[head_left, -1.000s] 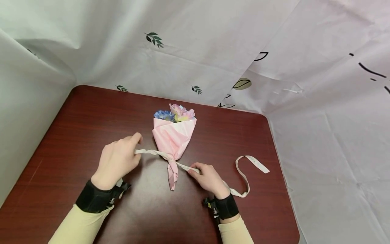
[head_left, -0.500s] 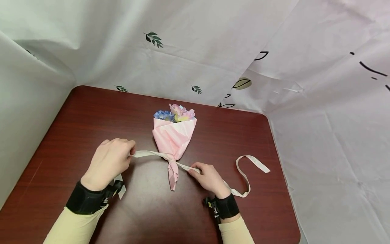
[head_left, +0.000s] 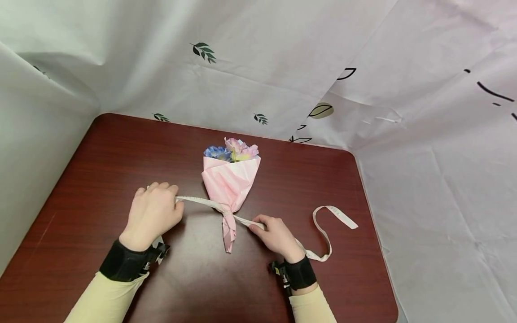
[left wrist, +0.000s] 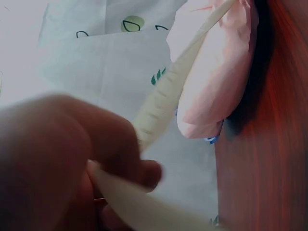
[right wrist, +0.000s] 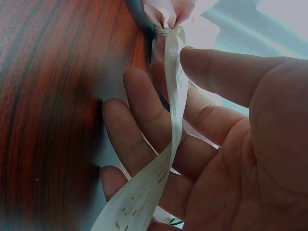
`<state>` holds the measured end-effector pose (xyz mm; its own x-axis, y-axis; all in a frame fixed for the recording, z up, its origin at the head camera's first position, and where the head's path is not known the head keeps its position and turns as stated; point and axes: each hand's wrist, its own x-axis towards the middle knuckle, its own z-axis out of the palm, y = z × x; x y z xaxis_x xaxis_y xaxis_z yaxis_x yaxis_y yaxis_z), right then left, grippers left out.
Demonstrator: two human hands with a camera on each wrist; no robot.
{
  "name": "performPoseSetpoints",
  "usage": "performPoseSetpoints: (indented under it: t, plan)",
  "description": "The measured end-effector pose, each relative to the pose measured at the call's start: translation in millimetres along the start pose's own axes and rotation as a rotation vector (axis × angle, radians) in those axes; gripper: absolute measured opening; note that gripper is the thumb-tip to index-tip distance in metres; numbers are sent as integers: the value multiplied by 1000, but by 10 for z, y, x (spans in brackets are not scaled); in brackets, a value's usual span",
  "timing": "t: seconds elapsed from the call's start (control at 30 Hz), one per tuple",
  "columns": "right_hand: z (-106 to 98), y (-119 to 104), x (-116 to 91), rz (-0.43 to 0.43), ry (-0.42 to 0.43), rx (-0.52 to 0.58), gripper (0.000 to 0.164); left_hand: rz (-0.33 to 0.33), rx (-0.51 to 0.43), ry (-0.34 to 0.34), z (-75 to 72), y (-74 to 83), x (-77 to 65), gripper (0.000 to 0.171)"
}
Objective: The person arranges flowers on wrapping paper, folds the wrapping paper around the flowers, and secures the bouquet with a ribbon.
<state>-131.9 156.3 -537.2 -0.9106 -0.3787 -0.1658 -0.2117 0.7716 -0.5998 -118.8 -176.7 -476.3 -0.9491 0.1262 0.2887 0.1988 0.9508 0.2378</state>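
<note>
A small bouquet point(head_left: 230, 181) in pink wrapping paper lies on the table, its blue and pink flowers pointing away from me. Cream ribbon point(head_left: 199, 200) passes round its gathered neck, one length out to each side. My left hand point(head_left: 152, 213), left of the bouquet, grips one length; in the left wrist view the ribbon point(left wrist: 163, 98) stretches from the curled fingers to the pink paper point(left wrist: 216, 82). The other length is pinched between thumb and forefinger of my right hand point(head_left: 276, 235), low on the right. In the right wrist view that ribbon point(right wrist: 175, 96) runs twisted across the fingers.
The ribbon's loose printed tail point(head_left: 323, 233) curls over the tabletop right of my right wrist. The dark red-brown table point(head_left: 194, 287) has rounded corners. White cloth point(head_left: 250, 80) with leaf prints hangs behind it and along both sides.
My left hand drew left and down with its ribbon length, then came back a little to the right. The right hand and bouquet stay nearly still.
</note>
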Motion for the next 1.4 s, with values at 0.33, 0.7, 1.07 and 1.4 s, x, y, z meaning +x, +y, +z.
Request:
performPoseSetpoints:
  t: [0.33,0.7,1.07,1.4]
  plan:
    - [-10,-12,-2,2,-2,5,13,-40,-464,-311,109,14,-3,15]
    - [-55,13,-27,-9,-17,10,11,98,-424,67,222,34,26,25]
    - [-218,0,-71,-29,-125,92,9,7,-643,138,276,239,69,35]
    - [-254,-102,-81,-121,-188,237,21,14,-837,44,459,415,99,36]
